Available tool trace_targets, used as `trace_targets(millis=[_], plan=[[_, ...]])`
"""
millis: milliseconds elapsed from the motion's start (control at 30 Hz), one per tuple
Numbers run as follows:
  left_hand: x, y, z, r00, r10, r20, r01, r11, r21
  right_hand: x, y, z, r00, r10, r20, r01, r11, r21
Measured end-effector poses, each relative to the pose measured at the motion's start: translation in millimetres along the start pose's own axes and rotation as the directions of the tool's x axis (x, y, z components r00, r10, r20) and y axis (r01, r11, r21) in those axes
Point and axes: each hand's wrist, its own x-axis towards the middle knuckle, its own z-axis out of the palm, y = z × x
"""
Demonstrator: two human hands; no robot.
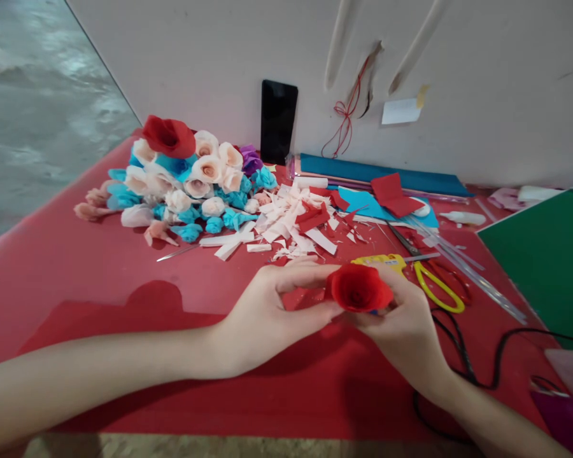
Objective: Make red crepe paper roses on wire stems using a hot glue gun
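A red paper rose [358,288] is held between both hands just above the red table cover [76,267]. My left hand [272,305] pinches the rose's left side with thumb and fingers. My right hand [403,321] wraps under and around its right side. Yellow-handled scissors [434,289] and a yellow glue gun [382,261] lie just behind my right hand.
A heap of finished paper roses [186,184] in white, peach, blue and red sits at the back left. Cut paper strips [291,222] lie mid-table. Blue and red sheets [386,184], a green sheet [544,254], a black phone [277,121] against the wall and a black cable [487,362] are nearby.
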Motion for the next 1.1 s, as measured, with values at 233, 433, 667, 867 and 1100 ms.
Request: trace_targets(millis=[233, 433, 667, 867, 1100], plan=[[-2, -3, 1.3, 1.0, -0.002, -0.026, 0.002, 1.0, 0.006, 0, -2, 3, 1.0, 0.006, 0.025, -0.007, 0.999, 0.046], [1, -4, -1.5, 0.999, 0.031, -0.016, -0.031, 1.0, 0.007, -6, -1, 3, 0.996, 0.041, 0.084, -0.047, 0.996, 0.07], [5, 3, -3.4, 0.997, 0.031, -0.065, -0.036, 0.997, -0.075, -6, -7, -5, 0.992, 0.053, 0.113, -0.062, 0.995, 0.076], [6, -3, -3.1, 1.0, 0.004, -0.028, -0.01, 0.977, -0.214, -1, -13, -6, 0.992, 0.093, 0.079, -0.103, 0.987, 0.123], [9, -5, -16.4, 0.992, 0.067, 0.105, -0.027, 0.938, -0.345, 3, -16, -25, 0.977, 0.139, 0.164, -0.162, 0.977, 0.137]])
